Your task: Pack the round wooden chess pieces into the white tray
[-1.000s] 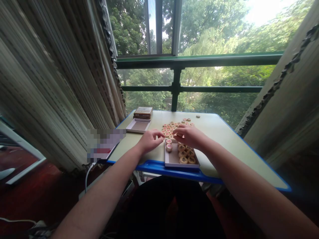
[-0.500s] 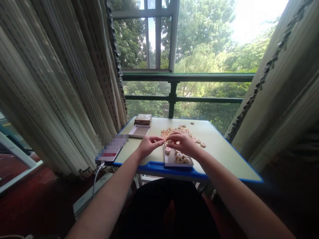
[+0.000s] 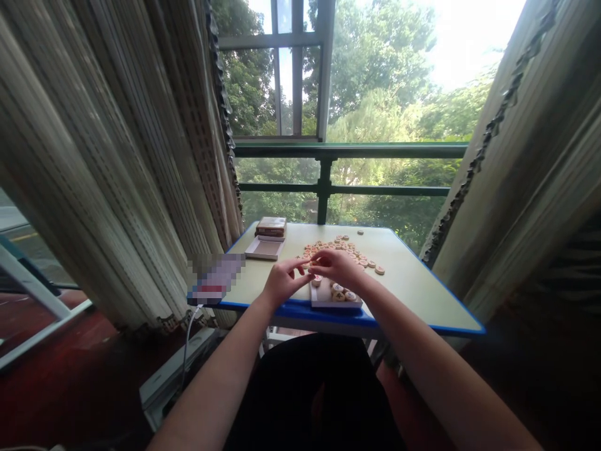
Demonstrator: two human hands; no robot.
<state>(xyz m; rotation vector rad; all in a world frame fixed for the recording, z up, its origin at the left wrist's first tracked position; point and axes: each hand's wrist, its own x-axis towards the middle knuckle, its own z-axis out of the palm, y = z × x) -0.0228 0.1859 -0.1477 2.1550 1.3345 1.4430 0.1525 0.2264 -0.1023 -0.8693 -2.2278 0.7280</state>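
Note:
A small tray lies at the near edge of the pale table and holds several round wooden chess pieces. More loose pieces are scattered beyond it. My right hand hovers over the tray's far end with fingers curled together in a pinch; whatever it holds is too small to make out. My left hand sits just left of the tray, fingers curled, its fingertips meeting those of the right hand.
A second shallow tray and a stacked brown box stand at the table's far left. A blurred flat object lies on the left corner with a cable hanging down. Curtains flank the window rail.
The view has tilted up and pulled back. My two hands have drawn closer together over the tray's far end, fingertips now meeting.

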